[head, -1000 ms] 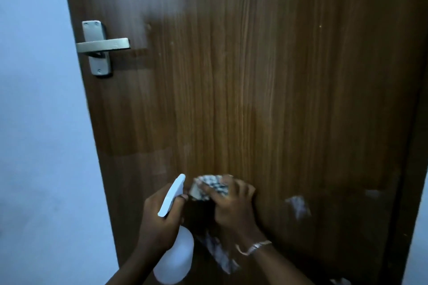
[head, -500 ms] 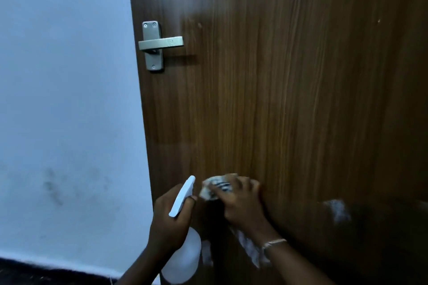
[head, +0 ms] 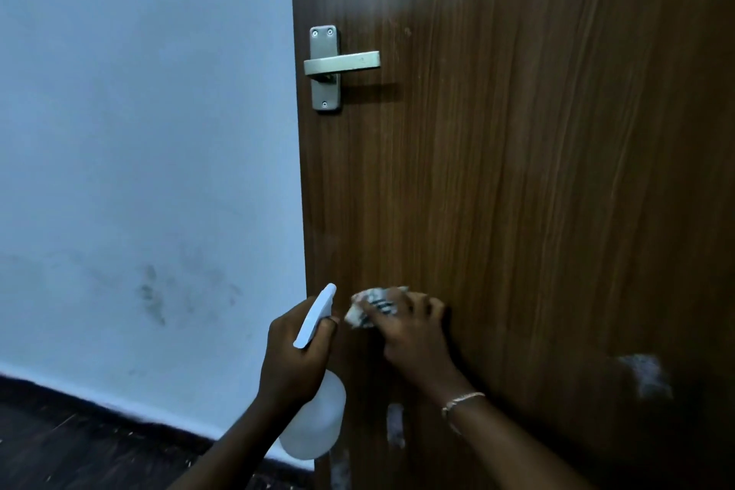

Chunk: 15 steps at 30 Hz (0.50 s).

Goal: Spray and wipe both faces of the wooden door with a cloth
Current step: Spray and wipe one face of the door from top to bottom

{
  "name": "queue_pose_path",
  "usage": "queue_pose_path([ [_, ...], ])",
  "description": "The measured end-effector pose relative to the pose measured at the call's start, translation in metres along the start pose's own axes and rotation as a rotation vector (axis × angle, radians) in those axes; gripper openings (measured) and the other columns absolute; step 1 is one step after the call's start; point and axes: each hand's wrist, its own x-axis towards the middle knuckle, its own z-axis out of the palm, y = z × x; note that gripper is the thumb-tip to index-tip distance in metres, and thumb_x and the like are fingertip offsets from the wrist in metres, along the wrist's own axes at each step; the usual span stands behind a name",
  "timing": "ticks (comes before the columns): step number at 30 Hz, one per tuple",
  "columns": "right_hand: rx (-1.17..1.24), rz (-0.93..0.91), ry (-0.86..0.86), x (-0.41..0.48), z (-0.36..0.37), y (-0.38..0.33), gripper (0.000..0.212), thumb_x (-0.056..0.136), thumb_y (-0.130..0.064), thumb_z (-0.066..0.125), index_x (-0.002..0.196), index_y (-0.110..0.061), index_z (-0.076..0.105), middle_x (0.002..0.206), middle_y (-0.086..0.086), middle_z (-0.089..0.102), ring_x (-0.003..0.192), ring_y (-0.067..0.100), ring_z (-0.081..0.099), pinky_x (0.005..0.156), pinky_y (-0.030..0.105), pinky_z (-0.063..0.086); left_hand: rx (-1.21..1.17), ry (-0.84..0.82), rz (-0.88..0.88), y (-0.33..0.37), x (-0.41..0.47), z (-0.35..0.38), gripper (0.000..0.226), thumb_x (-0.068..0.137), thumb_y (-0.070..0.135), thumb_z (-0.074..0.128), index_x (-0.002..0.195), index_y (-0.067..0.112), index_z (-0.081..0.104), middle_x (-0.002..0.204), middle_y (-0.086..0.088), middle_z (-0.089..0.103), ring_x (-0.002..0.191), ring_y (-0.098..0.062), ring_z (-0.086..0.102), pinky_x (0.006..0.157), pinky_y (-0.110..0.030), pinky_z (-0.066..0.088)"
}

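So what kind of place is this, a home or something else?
Most likely a room or hallway inside a home, though that is a guess: a wooden door with a metal lever handle, a plain painted wall with scuff marks, and a dark floor below it.

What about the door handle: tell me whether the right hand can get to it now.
Probably yes: the right hand presses the cloth low on the door, and only bare wood lies between it and the door handle above.
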Motion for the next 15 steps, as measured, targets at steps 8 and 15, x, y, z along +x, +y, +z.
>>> queue_pose_path([
  [8,0.058,0.234,0.170,0.114,-0.042,-0.026,0.066,0.081,-0.031,0.065,0.144,-0.038,0.045,0.132,0.014,0.047,0.112,0.036,0.042,0.089,0.052,0.034,0.018,0.022,-0.027,-0.004,0.021,-0.011,0.026,0.090,0.029,0.055,0.078,0.009,0.067,0.065,-0.001,0.063,0.053,-0.026,0.061,0.048,-0.052,0.053],
  [15,0.023,0.029,-0.099,0.023,-0.006,-0.022,0.085,0.067,-0.027,0.075,0.145,-0.042,0.045,0.137,0.011,0.045,0.114,0.036,0.043,0.091,0.052,0.034,0.074,0.000,-0.024,-0.008,0.028,-0.026,0.024,0.089,0.020,0.051,0.077,0.004,0.064,0.068,-0.009,0.063,0.056,-0.030,0.060,0.051,-0.053,0.051],
])
